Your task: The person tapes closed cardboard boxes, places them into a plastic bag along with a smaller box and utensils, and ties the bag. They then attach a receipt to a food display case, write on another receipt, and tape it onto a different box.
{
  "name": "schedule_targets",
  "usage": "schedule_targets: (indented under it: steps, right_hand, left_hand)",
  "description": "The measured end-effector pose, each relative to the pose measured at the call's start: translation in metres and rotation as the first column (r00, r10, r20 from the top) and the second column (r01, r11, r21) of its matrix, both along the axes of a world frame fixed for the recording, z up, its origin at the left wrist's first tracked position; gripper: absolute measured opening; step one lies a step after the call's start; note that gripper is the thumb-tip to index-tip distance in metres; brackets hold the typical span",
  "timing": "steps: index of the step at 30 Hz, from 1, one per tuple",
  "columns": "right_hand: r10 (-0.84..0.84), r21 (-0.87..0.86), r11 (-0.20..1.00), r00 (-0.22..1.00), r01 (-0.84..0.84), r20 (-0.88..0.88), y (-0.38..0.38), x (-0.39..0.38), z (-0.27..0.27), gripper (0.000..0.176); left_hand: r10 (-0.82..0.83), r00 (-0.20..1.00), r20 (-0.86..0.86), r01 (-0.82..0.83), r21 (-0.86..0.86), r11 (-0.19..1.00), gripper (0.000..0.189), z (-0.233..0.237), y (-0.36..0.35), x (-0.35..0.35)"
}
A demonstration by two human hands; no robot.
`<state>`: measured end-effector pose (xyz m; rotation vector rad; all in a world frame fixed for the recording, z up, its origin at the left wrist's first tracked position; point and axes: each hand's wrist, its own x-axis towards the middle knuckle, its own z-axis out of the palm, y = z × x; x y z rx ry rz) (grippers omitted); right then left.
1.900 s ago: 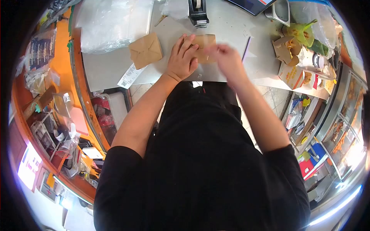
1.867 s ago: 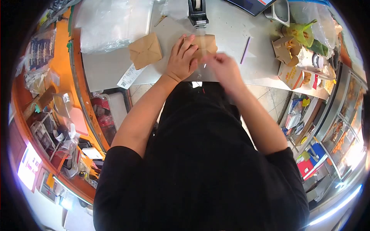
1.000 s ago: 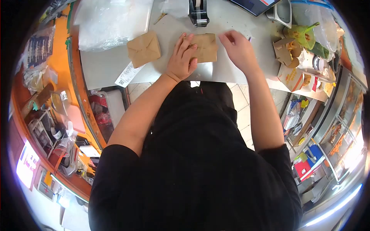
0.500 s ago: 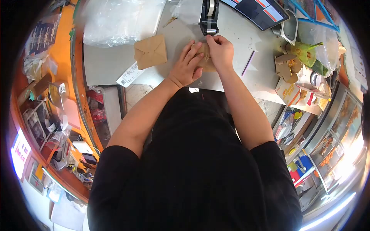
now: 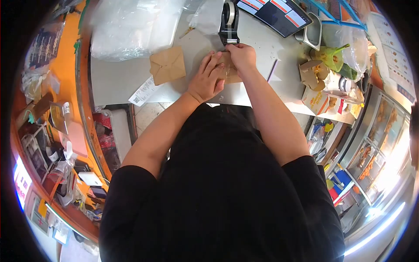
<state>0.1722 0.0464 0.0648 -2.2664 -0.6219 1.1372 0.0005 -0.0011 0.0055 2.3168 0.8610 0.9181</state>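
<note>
A small brown paper packet [image 5: 231, 77] lies on the grey counter, partly covered by my hands, with a shiny clear strip across its top. My left hand [image 5: 207, 80] rests on its left side, fingers stretched out and spread. At the cutting edge of a black tape dispenser [image 5: 229, 36], my right hand [image 5: 242, 57] is closed in a pinch on what looks like the end of the clear tape. To the left of my left hand sits another folded brown paper packet [image 5: 168, 65], its flaps facing up. It partly overlaps a printed receipt [image 5: 144, 91].
A stack of clear plastic bags [image 5: 135, 28] lies at the back left. A screen [image 5: 277, 15] and a metal pan [image 5: 312, 31] stand at the back right. A purple stick [image 5: 272, 70] lies right of my right arm, before an opened carton [image 5: 314, 75] and a box [image 5: 315, 101].
The view has shifted slightly. My right hand stays at the dispenser's front edge and my left hand stays flat on the packet; the clear strip on it shows more plainly now.
</note>
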Motion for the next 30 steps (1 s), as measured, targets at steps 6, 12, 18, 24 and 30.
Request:
schedule_targets:
  steps: [6,12,18,24,30]
  right_hand:
    - [0.005,-0.038,0.999,0.998,-0.003,0.068,0.005,-0.001,-0.005,0.021]
    - [0.036,-0.077,0.997,0.983,-0.023,0.178,0.007,-0.005,-0.008,0.027]
    - [-0.164,-0.107,0.985,0.903,0.132,-0.397,0.013,0.016,-0.002,0.019]
    - [-0.066,-0.225,0.973,0.866,-0.055,-0.495,0.022,0.028,0.008,0.024]
    - [-0.09,-0.22,0.975,0.878,-0.018,-0.47,0.026,0.028,-0.023,0.023]
  left_hand:
    - [0.019,1.0,-0.002,-0.018,0.036,0.999,0.047,0.0,0.0,0.002]
    - [0.028,0.999,-0.019,-0.028,0.001,1.0,0.046,0.003,0.0,0.002]
    - [0.038,0.999,0.014,-0.038,0.009,0.999,0.047,0.003,0.0,0.003]
    - [0.016,1.0,0.024,-0.016,-0.005,1.0,0.047,0.002,-0.001,0.001]
    - [0.023,1.0,0.015,-0.023,0.006,1.0,0.047,0.001,-0.001,0.002]
